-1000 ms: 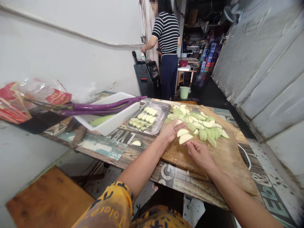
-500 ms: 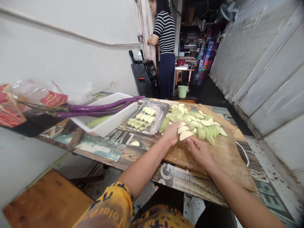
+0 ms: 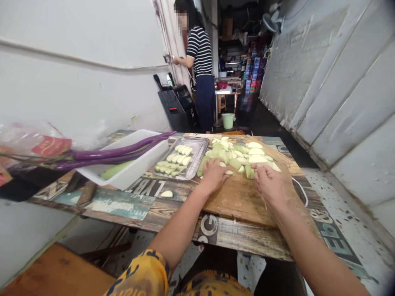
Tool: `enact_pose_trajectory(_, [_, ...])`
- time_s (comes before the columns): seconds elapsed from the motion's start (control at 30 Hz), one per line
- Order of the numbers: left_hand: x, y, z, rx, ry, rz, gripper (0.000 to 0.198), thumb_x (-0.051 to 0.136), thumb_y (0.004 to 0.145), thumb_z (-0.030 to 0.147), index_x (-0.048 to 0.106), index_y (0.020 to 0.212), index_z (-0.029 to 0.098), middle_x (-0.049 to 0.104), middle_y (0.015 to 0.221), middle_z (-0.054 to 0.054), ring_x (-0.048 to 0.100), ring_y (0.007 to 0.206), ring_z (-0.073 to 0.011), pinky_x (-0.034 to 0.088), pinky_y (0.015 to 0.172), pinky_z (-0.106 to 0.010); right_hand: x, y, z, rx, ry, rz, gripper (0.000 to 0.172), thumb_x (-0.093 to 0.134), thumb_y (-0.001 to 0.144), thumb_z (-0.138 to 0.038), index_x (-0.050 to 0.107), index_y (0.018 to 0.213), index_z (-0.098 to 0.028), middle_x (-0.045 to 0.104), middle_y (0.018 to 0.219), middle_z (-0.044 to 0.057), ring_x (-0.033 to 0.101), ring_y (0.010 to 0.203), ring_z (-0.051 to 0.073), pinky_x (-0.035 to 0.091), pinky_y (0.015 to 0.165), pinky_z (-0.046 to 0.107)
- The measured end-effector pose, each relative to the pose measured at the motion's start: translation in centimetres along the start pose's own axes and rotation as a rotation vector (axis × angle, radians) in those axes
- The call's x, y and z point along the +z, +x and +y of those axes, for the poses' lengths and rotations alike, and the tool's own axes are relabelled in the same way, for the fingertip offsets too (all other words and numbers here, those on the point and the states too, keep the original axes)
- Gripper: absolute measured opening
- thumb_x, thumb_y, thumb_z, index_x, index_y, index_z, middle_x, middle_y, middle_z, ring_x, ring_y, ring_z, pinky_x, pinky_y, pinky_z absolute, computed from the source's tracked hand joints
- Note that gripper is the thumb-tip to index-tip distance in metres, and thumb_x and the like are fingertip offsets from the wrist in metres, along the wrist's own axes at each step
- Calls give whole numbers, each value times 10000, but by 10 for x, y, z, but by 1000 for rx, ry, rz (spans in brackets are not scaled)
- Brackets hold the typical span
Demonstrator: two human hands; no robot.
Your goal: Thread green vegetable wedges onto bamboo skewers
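Observation:
My right hand (image 3: 268, 183) is closed around the lower end of a thin skewer (image 3: 266, 203). Several half-moon, green-skinned vegetable slices (image 3: 256, 152) with pale flesh line up on it just beyond my fingers. My left hand (image 3: 213, 174) is down at the near left edge of a heap of loose slices (image 3: 234, 154), fingers curled and pinching at a slice (image 3: 223, 164); its fingertips are partly hidden. Under the heap lies a wooden cutting board (image 3: 234, 205). Left of it, a clear plastic tray (image 3: 197, 154) holds rows of skewered slices (image 3: 177, 159).
One slice (image 3: 167, 193) lies alone on the patterned table (image 3: 129, 205). Long purple eggplants (image 3: 114, 153) rest across a white bin (image 3: 105, 181). Plastic bags (image 3: 46, 142) sit far left. Beyond the table stand a person in a striped top (image 3: 200, 49), a black speaker (image 3: 177, 107) and a green bucket (image 3: 228, 120).
My hands have parted: the right moved right with the skewer, while the left dropped to the loose slices. The view has shifted right, and the person behind now reaches toward the wall.

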State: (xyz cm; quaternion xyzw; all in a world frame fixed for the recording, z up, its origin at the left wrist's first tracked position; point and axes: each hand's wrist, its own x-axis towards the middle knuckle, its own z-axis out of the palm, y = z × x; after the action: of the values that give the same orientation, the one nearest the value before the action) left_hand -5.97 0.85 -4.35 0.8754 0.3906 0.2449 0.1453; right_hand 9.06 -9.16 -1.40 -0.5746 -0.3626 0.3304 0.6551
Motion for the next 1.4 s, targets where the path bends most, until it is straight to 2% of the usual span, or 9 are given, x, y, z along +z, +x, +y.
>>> enact_pose_trajectory(0.13, [-3,1,3,9,-93,34,166,662,711,270,688,872,242,440,1329,-79,260,1272,-302,138,1051,-482,0,-3,1,-15,-37,-43,269,502,800,-444,552,824,-181,330,444,-74,235,354,69,167,337,219])
enact_pose_trajectory(0.27, [-4,5,3,40,-488,231,140,647,721,264,666,854,225,533,1235,-94,381,1210,-257,208,1057,-404,-1,-1,5,-87,-181,-63,299,490,803,-459,569,822,-172,379,459,-55,282,366,81,199,351,227])
enact_pose_trajectory(0.33, [-4,8,2,-39,-674,295,137,609,756,289,655,862,217,620,1056,-88,509,1055,-219,326,986,-355,0,-1,7,-137,-269,-101,316,478,805,-457,585,799,-160,397,467,-45,323,394,91,230,377,225])
enact_pose_trajectory(0.43, [-4,14,-2,-248,-944,318,202,535,809,352,635,827,178,638,806,-55,584,750,-156,464,726,-266,1,-2,11,-179,-359,-193,328,453,816,-454,597,784,-161,408,479,-42,360,427,103,264,415,225])
enact_pose_trajectory(0.57, [-12,18,-7,-491,-1287,360,283,519,821,394,584,740,131,571,605,-16,537,534,-97,392,471,-175,2,-4,18,-161,-412,-295,338,429,832,-459,600,806,-168,407,488,-46,364,434,106,263,429,223])
enact_pose_trajectory(0.73, [-27,18,-6,-599,-1411,459,247,572,801,377,541,743,139,543,555,13,511,477,-71,335,429,-158,4,-7,20,-151,-431,-371,345,434,830,-467,607,809,-169,414,482,-47,361,427,107,265,431,224])
enact_pose_trajectory(0.97, [-30,18,-13,-661,-1575,430,338,574,785,461,419,704,173,439,504,54,414,419,-44,268,389,-145,9,-14,13,-180,-461,-503,315,436,833,-418,622,770,-171,406,477,-39,366,439,106,264,423,218])
enact_pose_trajectory(1.2, [-29,19,-19,-644,-1719,354,304,589,802,371,384,690,177,401,476,69,398,396,-40,283,385,-137,10,-16,15,-232,-509,-537,298,430,835,-370,639,776,-166,411,481,-35,349,441,105,246,425,221])
enact_pose_trajectory(1.4, [-33,19,-20,-760,-1802,315,169,491,870,284,515,933,128,636,719,-66,622,618,-117,452,519,-189,10,-17,13,-270,-561,-554,308,415,842,-359,647,775,-166,455,497,-27,380,452,112,289,463,235])
